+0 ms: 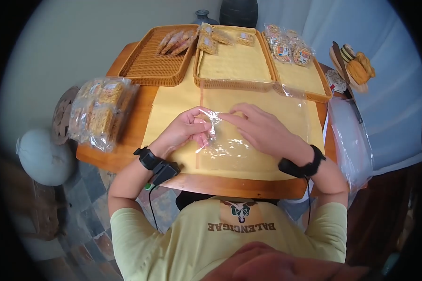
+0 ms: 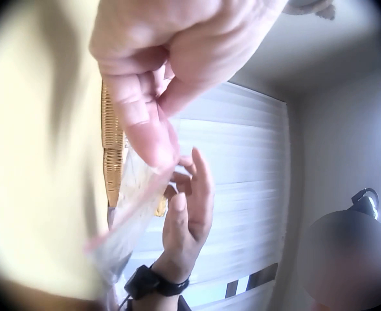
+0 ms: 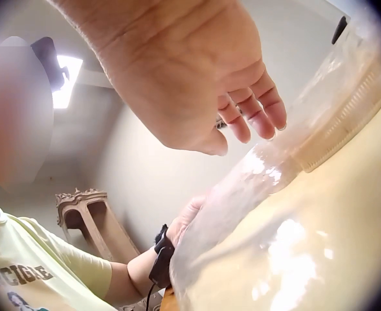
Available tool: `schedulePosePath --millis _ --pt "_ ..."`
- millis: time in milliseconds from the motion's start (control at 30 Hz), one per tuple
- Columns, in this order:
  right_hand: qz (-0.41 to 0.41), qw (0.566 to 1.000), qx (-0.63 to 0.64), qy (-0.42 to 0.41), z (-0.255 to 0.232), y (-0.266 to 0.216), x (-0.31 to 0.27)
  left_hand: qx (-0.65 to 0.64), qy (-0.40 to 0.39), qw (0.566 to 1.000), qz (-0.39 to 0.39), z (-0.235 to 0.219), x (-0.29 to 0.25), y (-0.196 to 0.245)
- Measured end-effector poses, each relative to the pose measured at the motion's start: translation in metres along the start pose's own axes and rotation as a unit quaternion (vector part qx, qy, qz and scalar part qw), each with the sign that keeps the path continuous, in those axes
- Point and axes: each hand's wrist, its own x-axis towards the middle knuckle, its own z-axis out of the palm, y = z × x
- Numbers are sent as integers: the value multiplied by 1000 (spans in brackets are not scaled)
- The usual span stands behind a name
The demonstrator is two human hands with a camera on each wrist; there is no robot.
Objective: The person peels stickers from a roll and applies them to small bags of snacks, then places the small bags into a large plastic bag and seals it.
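A large clear plastic bag (image 1: pixel 229 149) with a pink strip along one edge is spread over the yellow sheet (image 1: pixel 171 105). My left hand (image 1: pixel 188 126) pinches the bag's edge between thumb and fingers, the pink strip (image 2: pixel 132 214) running down from the grip in the left wrist view. Across from it, my right hand (image 1: pixel 262 131) hovers over the bag with its fingers loosely extended, fingertips close to the raised plastic near the left hand. In the right wrist view its fingers (image 3: pixel 261 120) are relaxed and hold nothing.
Wicker trays (image 1: pixel 150 70) line the table's far side, some with packaged snacks (image 1: pixel 176 42). A bundle of bagged snacks (image 1: pixel 101 112) stands at the left edge. More clear bags (image 1: pixel 349 136) hang over the right edge, near a plate with bread-like items (image 1: pixel 358 70).
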Motion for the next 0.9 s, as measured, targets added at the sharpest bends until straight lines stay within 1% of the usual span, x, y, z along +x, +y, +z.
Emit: schedulePosePath --millis 33,100,133,200,233,300,333,400,433,467,500,533,567,633,667,700,733,767,833,867,900 --pt "5 1000 -3 -1 3 0 6 24 -25 999 -17 4 0 2" --pt "36 999 28 -29 6 0 17 29 -44 999 -10 2 4 -1" --pt "37 999 26 -31 9 3 20 36 -57 998 -3 1 6 -3" --pt "17 999 40 4 14 9 24 54 -56 997 10 -2 9 -5" --pt "17 999 39 3 14 9 25 73 -54 996 20 -3 10 -5" --pt "35 998 0 -56 14 8 26 71 -54 996 11 -4 12 -7" --pt "37 998 0 -57 14 9 28 69 -53 996 2 -5 13 -8" --pt "11 999 -3 -50 16 13 32 72 -50 996 10 -3 14 -12" --pt "11 999 -1 -51 18 16 33 76 -45 996 19 -2 15 -14" --pt "-1 999 12 -33 21 18 35 75 -43 996 18 -2 14 -14" --pt "-14 999 25 -15 22 20 37 63 -61 996 16 -2 14 -13" --pt "-16 999 26 -16 22 20 37 50 -79 996 15 -2 13 -12" --pt "-21 999 19 -26 21 20 37 50 -77 996 15 -1 12 -11" --pt "-26 999 12 -36 17 20 36 93 -49 994 20 2 11 -9" --pt "-48 998 8 -34 12 19 36 94 -50 994 20 2 11 -9" --pt "-70 997 5 -31 7 17 36 103 -65 993 1 3 10 -8" --pt "-69 997 4 -31 -1 14 35 113 -81 990 -19 3 10 -8" --pt "-79 996 -4 -38 -11 9 35 113 -82 990 -19 1 12 -9" --pt "-87 995 -13 -46 -27 0 34 142 -119 982 -31 -1 15 -13" --pt "-123 992 -27 -24 -34 -4 33 142 -121 982 -31 3 14 -7" --pt "-159 986 -41 -2 -41 -9 32 169 -133 974 -69 10 12 2"
